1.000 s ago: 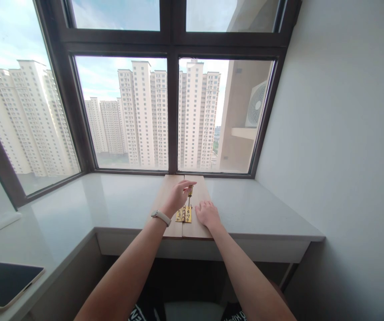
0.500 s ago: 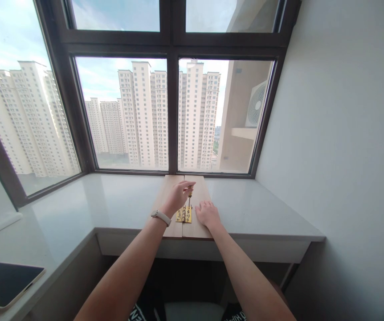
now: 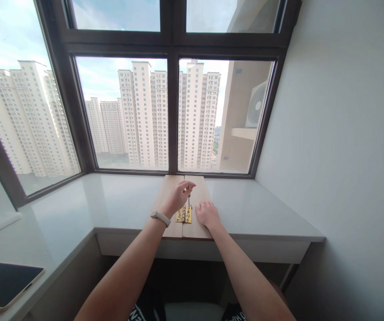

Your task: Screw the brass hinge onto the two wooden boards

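My left hand (image 3: 179,195), with a watch on its wrist, is closed around the handle of a small screwdriver (image 3: 189,201). The shaft points down, its tip at the upper right part of a brass-coloured hinge (image 3: 187,215); fingers hide most of the handle. Several small screws stand in the hinge, which lies across the seam between two pale wooden boards (image 3: 195,229). My right hand (image 3: 208,213) rests on the right-hand board beside the hinge, fingers laid out on the wood and holding nothing.
The boards lie on a white windowsill counter (image 3: 245,209), reaching from its front edge to the window frame (image 3: 172,111). A dark-screened tablet (image 3: 8,283) lies at the lower left. A white wall (image 3: 339,133) bounds the right side.
The fingers of my left hand have shifted slightly around the screwdriver, covering more of its handle. My right hand, the hinge and the boards have stayed in place.
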Action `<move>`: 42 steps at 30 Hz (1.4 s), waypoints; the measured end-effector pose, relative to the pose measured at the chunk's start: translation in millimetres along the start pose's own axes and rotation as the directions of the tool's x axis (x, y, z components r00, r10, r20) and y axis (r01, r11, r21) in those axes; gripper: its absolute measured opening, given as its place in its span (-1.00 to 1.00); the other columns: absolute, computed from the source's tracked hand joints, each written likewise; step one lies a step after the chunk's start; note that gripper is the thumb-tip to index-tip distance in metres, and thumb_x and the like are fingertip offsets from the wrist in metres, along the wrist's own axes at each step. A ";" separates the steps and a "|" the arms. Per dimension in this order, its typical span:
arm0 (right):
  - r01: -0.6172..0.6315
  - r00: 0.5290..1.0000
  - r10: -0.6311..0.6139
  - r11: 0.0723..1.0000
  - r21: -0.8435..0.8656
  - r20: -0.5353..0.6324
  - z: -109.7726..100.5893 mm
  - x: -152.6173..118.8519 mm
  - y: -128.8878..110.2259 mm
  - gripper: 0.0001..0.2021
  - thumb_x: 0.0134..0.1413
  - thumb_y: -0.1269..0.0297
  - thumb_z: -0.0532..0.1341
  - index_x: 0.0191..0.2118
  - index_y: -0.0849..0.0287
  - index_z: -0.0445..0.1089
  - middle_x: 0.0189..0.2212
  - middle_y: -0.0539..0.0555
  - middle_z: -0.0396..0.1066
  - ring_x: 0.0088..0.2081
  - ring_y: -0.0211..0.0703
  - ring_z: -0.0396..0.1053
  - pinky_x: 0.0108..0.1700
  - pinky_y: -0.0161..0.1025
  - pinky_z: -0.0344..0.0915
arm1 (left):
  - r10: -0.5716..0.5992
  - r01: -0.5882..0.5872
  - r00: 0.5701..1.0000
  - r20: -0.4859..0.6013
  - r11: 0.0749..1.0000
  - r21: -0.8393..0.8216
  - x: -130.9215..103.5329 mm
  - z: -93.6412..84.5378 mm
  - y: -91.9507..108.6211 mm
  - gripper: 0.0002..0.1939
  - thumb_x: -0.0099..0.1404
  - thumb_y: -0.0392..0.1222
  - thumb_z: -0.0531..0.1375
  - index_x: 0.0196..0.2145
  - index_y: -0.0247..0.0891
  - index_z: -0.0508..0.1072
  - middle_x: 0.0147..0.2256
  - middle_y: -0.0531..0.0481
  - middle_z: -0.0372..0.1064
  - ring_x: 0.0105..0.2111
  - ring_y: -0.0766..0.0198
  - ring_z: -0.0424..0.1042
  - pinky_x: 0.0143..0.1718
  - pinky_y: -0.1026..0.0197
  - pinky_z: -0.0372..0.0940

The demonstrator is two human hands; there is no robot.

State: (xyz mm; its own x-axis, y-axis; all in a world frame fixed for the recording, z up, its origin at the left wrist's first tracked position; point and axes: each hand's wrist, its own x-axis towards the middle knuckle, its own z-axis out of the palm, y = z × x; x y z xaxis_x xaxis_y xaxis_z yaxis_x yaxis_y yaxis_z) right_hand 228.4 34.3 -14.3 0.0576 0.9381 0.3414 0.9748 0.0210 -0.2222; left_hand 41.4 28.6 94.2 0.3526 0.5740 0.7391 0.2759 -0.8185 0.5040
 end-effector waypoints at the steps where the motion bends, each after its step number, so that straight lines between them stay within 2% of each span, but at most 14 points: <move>1: 0.000 1.000 0.000 1.000 -0.001 0.000 0.1 0.1 0.0 -0.53 0.35 -0.04 -0.06 0.04 0.13 0.43 0.10 0.24 0.39 0.17 0.08 0.18 0.15 -0.08 0.07 | -0.010 0.011 1.000 0.013 1.000 -0.019 -0.3 0.5 -1.3 -0.71 0.47 -0.23 0.06 0.01 -0.18 0.53 0.03 -0.14 0.45 -0.29 0.29 0.52 -0.24 0.18 0.47; 4: -0.003 1.000 0.003 1.000 -0.005 0.005 0.2 0.4 -0.2 -0.53 0.35 -0.04 -0.06 0.05 0.13 0.43 0.11 0.24 0.38 0.18 0.07 0.17 0.15 -0.09 0.06 | -0.020 0.024 0.999 0.046 0.997 -0.078 -0.3 2.0 -5.2 -0.66 0.50 -0.24 -0.01 0.03 -0.17 0.53 0.15 -0.17 0.36 -0.32 0.34 0.50 -0.21 0.17 0.48; 6: -0.008 1.000 0.008 1.000 -0.008 0.011 0.4 0.8 -0.3 -0.52 0.35 -0.04 -0.06 0.06 0.14 0.42 0.12 0.25 0.37 0.19 0.07 0.17 0.16 -0.09 0.05 | -0.005 0.008 0.999 0.036 0.997 -0.078 0.2 2.8 -6.9 -0.65 0.50 -0.25 -0.01 0.02 -0.19 0.54 0.05 -0.16 0.42 -0.31 0.33 0.49 -0.21 0.18 0.48; 10: -0.004 1.000 0.004 1.000 -0.004 0.018 0.7 1.5 0.1 -0.50 0.35 -0.06 -0.07 0.07 0.15 0.42 0.12 0.26 0.37 0.19 0.08 0.17 0.16 -0.08 0.05 | 0.017 -0.017 1.000 -0.021 1.000 -0.006 0.1 4.7 -7.0 -0.70 0.45 -0.20 0.12 0.07 -0.15 0.52 -0.15 -0.09 0.45 -0.32 0.30 0.48 -0.25 0.18 0.46; 13: 0.002 1.000 -0.002 1.000 0.004 0.021 0.4 1.7 0.4 -0.49 0.36 -0.06 -0.09 0.08 0.14 0.41 0.12 0.27 0.37 0.19 0.10 0.16 0.15 -0.06 0.06 | 0.017 -0.017 0.999 -0.034 1.000 0.013 -0.6 5.5 -5.3 -0.69 0.44 -0.18 0.15 0.09 -0.10 0.52 -0.05 -0.11 0.43 -0.29 0.29 0.49 -0.23 0.17 0.48; 17: -0.002 1.000 0.001 1.000 0.010 0.025 -0.3 1.5 0.2 -0.50 0.35 -0.06 -0.08 0.07 0.14 0.41 0.13 0.27 0.36 0.19 0.09 0.16 0.16 -0.07 0.05 | 0.015 -0.015 1.000 0.011 1.000 -0.017 -0.2 4.2 -2.7 -0.65 0.48 -0.21 0.06 0.13 -0.11 0.49 0.11 -0.16 0.39 -0.10 0.19 0.49 -0.12 0.13 0.48; 20: 0.000 1.000 0.000 1.000 0.012 0.024 -0.5 1.3 0.1 -0.50 0.35 -0.06 -0.09 0.06 0.15 0.42 0.11 0.27 0.38 0.18 0.10 0.17 0.16 -0.07 0.05 | -0.006 0.007 0.999 0.035 1.000 -0.029 1.1 2.8 -1.4 -0.65 0.48 -0.22 0.06 0.14 -0.15 0.48 0.00 -0.15 0.47 -0.18 0.21 0.51 -0.17 0.14 0.48; 23: 0.000 1.000 0.000 1.000 0.014 0.026 -0.6 1.0 0.1 -0.50 0.35 -0.06 -0.09 0.06 0.14 0.42 0.11 0.27 0.38 0.18 0.10 0.17 0.15 -0.06 0.06 | -0.022 0.022 1.000 -0.013 1.000 0.011 2.1 2.5 -0.5 -0.67 0.43 -0.19 0.14 0.11 -0.13 0.49 -0.11 -0.10 0.49 -0.27 0.25 0.50 -0.26 0.17 0.46; 27: -0.003 1.000 0.003 1.000 0.012 0.025 -1.0 1.1 -0.1 -0.49 0.36 -0.07 -0.10 0.09 0.13 0.41 0.13 0.26 0.36 0.20 0.10 0.15 0.16 -0.05 0.06 | -0.016 0.017 0.999 -0.031 1.000 0.020 2.0 2.7 0.9 -0.71 0.42 -0.15 0.17 0.05 -0.14 0.54 -0.11 -0.10 0.47 -0.36 0.30 0.48 -0.32 0.20 0.44; 31: -0.004 1.000 0.004 1.000 0.004 0.023 -0.6 1.2 -0.4 -0.50 0.36 -0.06 -0.09 0.08 0.13 0.41 0.12 0.25 0.37 0.19 0.09 0.16 0.15 -0.06 0.06 | -0.012 0.012 1.000 0.012 0.999 -0.036 1.1 2.4 -0.3 -0.67 0.47 -0.14 0.10 0.11 -0.14 0.49 0.04 -0.17 0.44 -0.26 0.27 0.51 -0.24 0.18 0.46; 34: -0.002 1.000 0.002 1.000 -0.002 0.013 0.9 0.9 -0.2 -0.51 0.35 -0.05 -0.08 0.06 0.13 0.42 0.11 0.25 0.38 0.18 0.09 0.17 0.15 -0.07 0.06 | -0.032 0.035 0.998 0.051 0.997 -0.070 1.3 3.3 -4.2 -0.64 0.49 -0.17 0.05 0.16 -0.17 0.45 0.02 -0.18 0.46 -0.30 0.28 0.50 -0.24 0.17 0.47; 37: 0.001 1.000 -0.001 1.000 -0.003 0.002 2.2 0.9 0.3 -0.51 0.35 -0.05 -0.07 0.05 0.14 0.42 0.10 0.26 0.38 0.17 0.09 0.17 0.15 -0.07 0.05 | -0.057 0.057 0.998 0.008 0.997 -0.058 1.8 4.7 -7.2 -0.65 0.47 -0.17 0.09 0.15 -0.17 0.46 -0.08 -0.15 0.50 -0.29 0.26 0.50 -0.27 0.17 0.48; 39: -0.001 1.000 0.001 1.000 0.000 0.005 2.3 1.1 0.5 -0.51 0.35 -0.05 -0.07 0.07 0.13 0.42 0.12 0.26 0.37 0.18 0.09 0.16 0.16 -0.07 0.04 | -0.051 0.050 0.998 -0.038 0.998 -0.031 1.8 5.0 -7.0 -0.65 0.44 -0.16 0.14 0.13 -0.14 0.47 -0.08 -0.14 0.47 -0.25 0.24 0.51 -0.28 0.18 0.49; 42: -0.003 1.000 0.003 1.000 0.005 0.021 1.3 1.3 0.5 -0.49 0.35 -0.06 -0.09 0.10 0.13 0.41 0.13 0.26 0.36 0.19 0.09 0.14 0.16 -0.07 0.03 | -0.016 0.016 0.999 -0.050 1.000 0.011 0.9 4.4 -4.2 -0.69 0.42 -0.14 0.18 0.07 -0.11 0.52 -0.07 -0.12 0.43 -0.27 0.26 0.50 -0.26 0.16 0.50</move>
State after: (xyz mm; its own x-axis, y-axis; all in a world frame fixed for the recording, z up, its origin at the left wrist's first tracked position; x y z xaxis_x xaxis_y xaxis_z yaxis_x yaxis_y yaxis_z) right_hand 228.7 36.0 -15.2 0.0559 0.9454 0.3211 0.9735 0.0198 -0.2277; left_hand 44.5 32.6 90.9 0.3027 0.5848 0.7526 0.2918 -0.8085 0.5110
